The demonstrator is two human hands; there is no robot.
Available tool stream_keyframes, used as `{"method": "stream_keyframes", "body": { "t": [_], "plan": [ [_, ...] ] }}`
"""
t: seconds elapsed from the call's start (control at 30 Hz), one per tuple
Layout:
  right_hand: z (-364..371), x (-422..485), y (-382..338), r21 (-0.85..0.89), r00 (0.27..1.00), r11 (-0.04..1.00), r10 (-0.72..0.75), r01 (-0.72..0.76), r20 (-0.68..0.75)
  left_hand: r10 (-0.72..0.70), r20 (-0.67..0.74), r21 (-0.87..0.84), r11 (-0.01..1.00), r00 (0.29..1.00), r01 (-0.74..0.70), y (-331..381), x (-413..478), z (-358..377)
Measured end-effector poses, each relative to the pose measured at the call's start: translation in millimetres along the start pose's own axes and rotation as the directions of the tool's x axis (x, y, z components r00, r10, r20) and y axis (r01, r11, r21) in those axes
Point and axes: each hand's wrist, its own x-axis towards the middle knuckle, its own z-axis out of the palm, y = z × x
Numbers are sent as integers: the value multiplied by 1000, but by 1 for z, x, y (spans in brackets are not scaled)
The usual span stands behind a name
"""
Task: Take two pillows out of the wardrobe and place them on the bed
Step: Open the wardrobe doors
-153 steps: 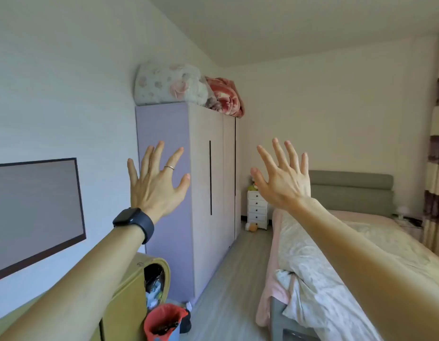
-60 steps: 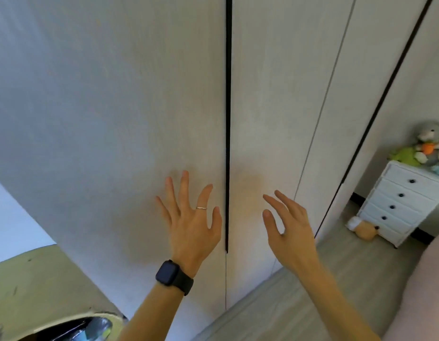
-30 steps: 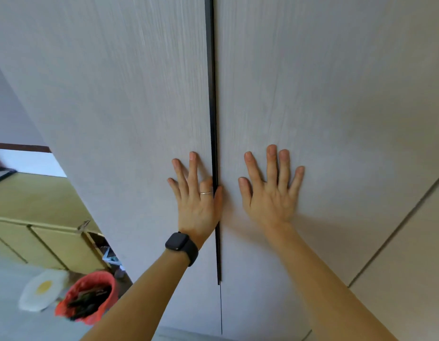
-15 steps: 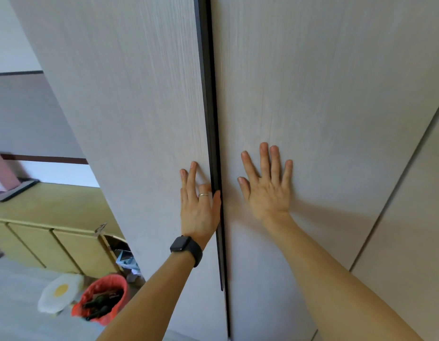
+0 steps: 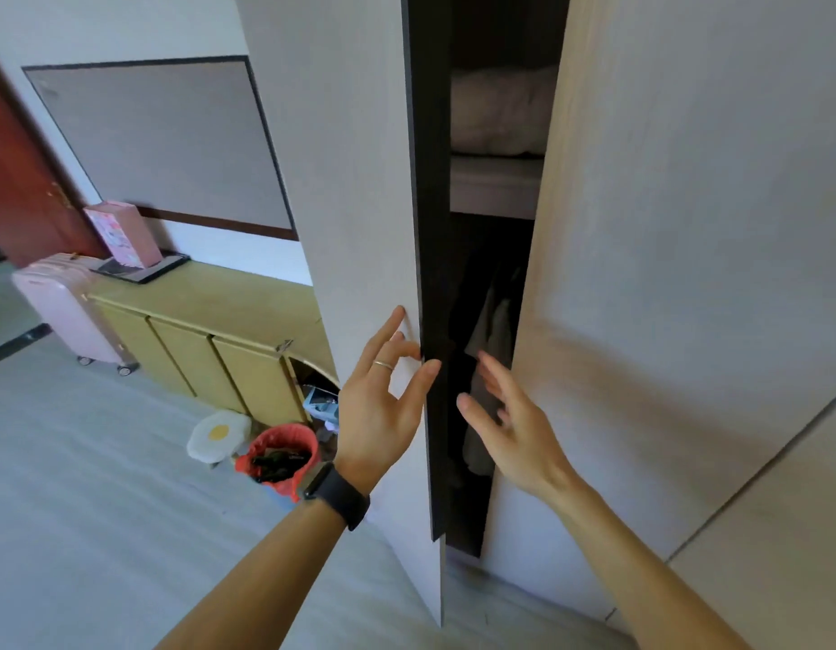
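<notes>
My left hand (image 5: 381, 410) and right hand (image 5: 514, 426), fingers spread and holding nothing, were at the narrow gap between the pale wood-grain wardrobe doors (image 5: 360, 180). The soft white pillows (image 5: 498, 112) lay on the shelf inside, above my hands. I judged that fingers could be pinched if a door swung back.

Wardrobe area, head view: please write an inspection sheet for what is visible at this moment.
Surface: grey floor, bare where seen.
Job's things: wardrobe, left door and right door partly open; pale pillow-like bundle on the shelf inside; bed not in view.
Clutter: red bin, pink suitcase, pink box on the yellow cabinet.
Grippers: left hand at the left door's edge, right hand at the gap; both empty.
Cables: nothing seen.
Surroundings: hanging clothes below the shelf.
</notes>
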Motion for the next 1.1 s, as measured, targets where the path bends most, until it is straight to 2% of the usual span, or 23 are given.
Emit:
{"method": "stream_keyframes", "body": {
  "t": [0.07, 0.13, 0.23, 0.37, 0.6, 0.7, 0.8, 0.93, 1.1],
  "plan": [
    [35, -15, 7, 108, 998, 994, 26, -32, 57, 30, 27, 19, 999, 999, -31, -7, -5, -21],
    [67, -25, 10, 131, 997, 991, -3, -6, 73, 70, 45, 42, 997, 997, -72, -13, -12, -41],
    [110, -30, 3, 66, 992, 994, -94, 89, 79, 58, 39, 77, 995, 998, -61, -21, -23, -74],
    [155, -32, -9, -24, 979, 982, -186, 188, 84, -52, 20, 94, 994, 998, 50, -34, -38, -132],
    [235, -1, -50, -246, 925, 893, -350, 377, 147, -154, -124, 153, 973, 980, 172, -56, -41, -222],
    [274, 14, -67, -333, 915, 852, -384, 404, 126, -154, -228, 143, 972, 961, 189, -63, -23, -248],
    [308, 28, -83, -384, 905, 821, -408, 422, 122, -258, -305, 42, 958, 917, 284, -73, 0, -272],
    [339, 43, -97, -399, 893, 800, -424, 448, 153, -322, -299, -33, 944, 898, 327, -95, 17, -297],
    [356, 51, -101, -378, 888, 805, -435, 457, 147, -325, -262, -16, 943, 909, 333, -108, 26, -310]
  ]
}}
